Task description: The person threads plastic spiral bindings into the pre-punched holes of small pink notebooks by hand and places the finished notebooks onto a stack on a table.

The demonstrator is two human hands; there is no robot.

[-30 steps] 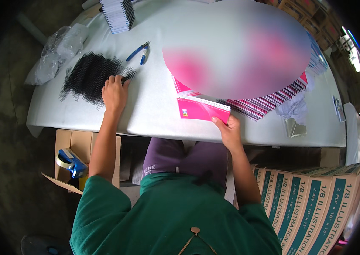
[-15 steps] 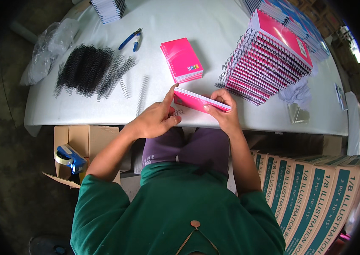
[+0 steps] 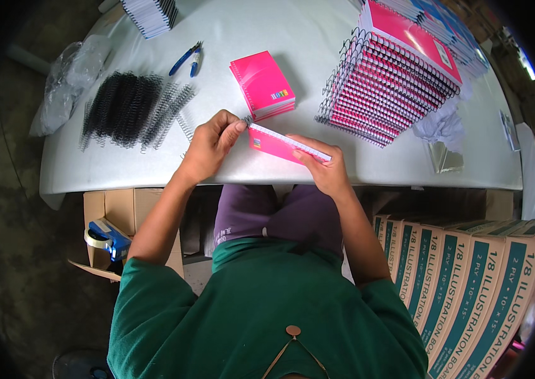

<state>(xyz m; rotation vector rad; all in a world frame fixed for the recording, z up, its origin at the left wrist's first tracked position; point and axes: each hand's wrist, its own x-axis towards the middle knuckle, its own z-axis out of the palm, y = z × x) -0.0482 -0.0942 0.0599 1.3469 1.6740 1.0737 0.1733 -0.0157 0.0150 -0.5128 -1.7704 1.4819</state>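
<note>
My right hand (image 3: 327,169) grips a small pink notebook (image 3: 275,149) by its right end, thumb on the cover, its punched edge facing up. At the notebook's left corner my left hand (image 3: 209,146) is closed in a pinch on a dark spiral binding coil (image 3: 247,120). Most of that coil is hidden by the fingers. Just beyond lies a short stack of pink notebooks (image 3: 262,82) with no coils visible. To the left is a heap of black spiral coils (image 3: 125,108), with a few looser ones along its right side.
Blue-handled pliers (image 3: 185,60) lie behind the coils, near a clear plastic bag (image 3: 71,82). A tall stack of coil-bound pink notebooks (image 3: 393,82) stands at right, beside crumpled plastic (image 3: 441,126). Below the table are an open carton (image 3: 119,208) with a tape dispenser (image 3: 108,239) and several boxes (image 3: 469,284).
My left hand has risen from below the notebook to its left corner, now pinching the coil there. The notebook has shifted slightly left, with my right hand still on it.
</note>
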